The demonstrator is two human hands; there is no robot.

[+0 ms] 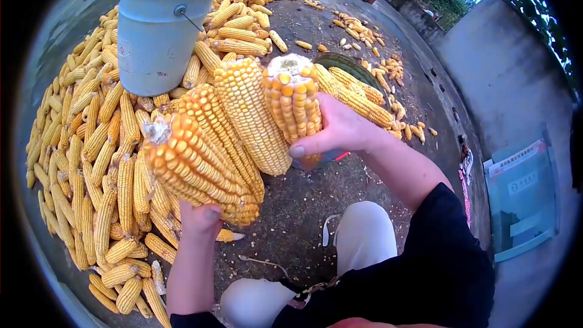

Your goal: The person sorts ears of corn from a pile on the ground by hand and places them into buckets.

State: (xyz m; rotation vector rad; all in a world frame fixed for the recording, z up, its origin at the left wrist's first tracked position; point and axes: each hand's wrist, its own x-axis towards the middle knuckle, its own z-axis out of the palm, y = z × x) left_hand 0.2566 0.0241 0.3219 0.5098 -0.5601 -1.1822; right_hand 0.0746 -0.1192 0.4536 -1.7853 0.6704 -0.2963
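Several yellow ears of corn are bunched side by side between my two hands, in front of my chest. My left hand (201, 222) grips the bunch from below, its thumb against a thick ear of corn (194, 161) with a pale broken end. On the other side, my right hand (340, 124) is closed around an upright ear (291, 94), thumb across its front. Two more ears, including a long pale-yellow one (250, 112), stand pressed between these. Most of my fingers are hidden behind the corn.
A big heap of corn ears (85, 164) covers the ground at left, with a light-blue metal bucket (155, 36) standing on it. Behind my right hand is a dark round container (333, 57) with ears in it. Smaller ears (364, 30) lie farther off, near a grey wall (504, 54).
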